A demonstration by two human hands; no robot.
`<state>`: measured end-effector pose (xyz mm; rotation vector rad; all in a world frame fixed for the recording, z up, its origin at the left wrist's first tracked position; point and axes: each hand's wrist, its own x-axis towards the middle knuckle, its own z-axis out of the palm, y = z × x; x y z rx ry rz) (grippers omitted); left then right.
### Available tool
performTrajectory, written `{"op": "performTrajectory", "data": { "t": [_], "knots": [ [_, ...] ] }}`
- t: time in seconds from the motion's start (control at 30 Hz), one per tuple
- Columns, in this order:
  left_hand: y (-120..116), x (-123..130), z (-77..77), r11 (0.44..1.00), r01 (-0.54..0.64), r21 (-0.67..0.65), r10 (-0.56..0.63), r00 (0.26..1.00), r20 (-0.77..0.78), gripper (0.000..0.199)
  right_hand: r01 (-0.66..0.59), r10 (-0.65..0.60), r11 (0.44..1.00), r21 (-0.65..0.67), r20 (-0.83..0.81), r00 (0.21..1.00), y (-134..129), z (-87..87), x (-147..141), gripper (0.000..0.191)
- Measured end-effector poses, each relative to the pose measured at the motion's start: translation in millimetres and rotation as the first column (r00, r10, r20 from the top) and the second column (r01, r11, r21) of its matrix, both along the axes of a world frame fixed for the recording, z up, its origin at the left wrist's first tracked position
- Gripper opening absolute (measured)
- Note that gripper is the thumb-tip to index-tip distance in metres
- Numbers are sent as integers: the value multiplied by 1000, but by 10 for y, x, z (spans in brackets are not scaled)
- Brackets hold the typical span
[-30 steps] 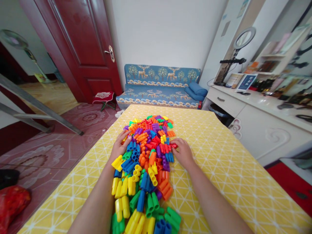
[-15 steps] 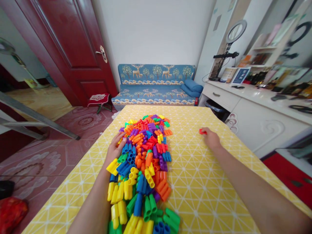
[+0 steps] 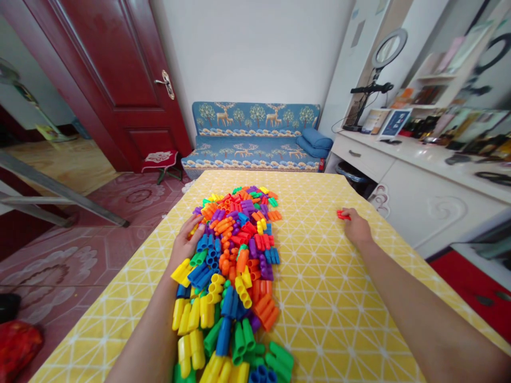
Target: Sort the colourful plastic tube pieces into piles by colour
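My right hand [image 3: 358, 226] is closed on a small red plastic building block [image 3: 342, 214], held over the right part of the yellow table [image 3: 315, 282]. Along the left edge of a long heap of coloured plastic building blocks [image 3: 225, 287] rests my left hand [image 3: 186, 242], its fingers spread against the pieces. The heap mixes red, orange, yellow, green, blue and purple blocks shaped like joined tubes. Near my left wrist lie yellow blocks [image 3: 182, 273] and blue blocks [image 3: 202, 275]. Part of the red block is covered by my right fingers.
Beyond the table stands a blue patterned sofa [image 3: 255, 146]. A white cabinet [image 3: 423, 186] with a ring light [image 3: 389, 50] is on the right. To the left are a red stool [image 3: 160, 159], a dark red door [image 3: 107, 80] and a metal frame [image 3: 64, 194].
My right hand has moved a little to the right with the red block. My left hand stays at the heap's left edge. The view has shifted slightly.
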<state>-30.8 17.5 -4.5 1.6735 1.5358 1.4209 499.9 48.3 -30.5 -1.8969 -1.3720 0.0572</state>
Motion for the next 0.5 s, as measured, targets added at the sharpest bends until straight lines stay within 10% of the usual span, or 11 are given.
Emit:
{"op": "performTrajectory", "data": {
  "t": [0.5],
  "knots": [
    [3,2,-8,1000,-14,3,14,1000,-17,62,63,-50,998,-20,391,919,-68,30,-51,46]
  ]
}}
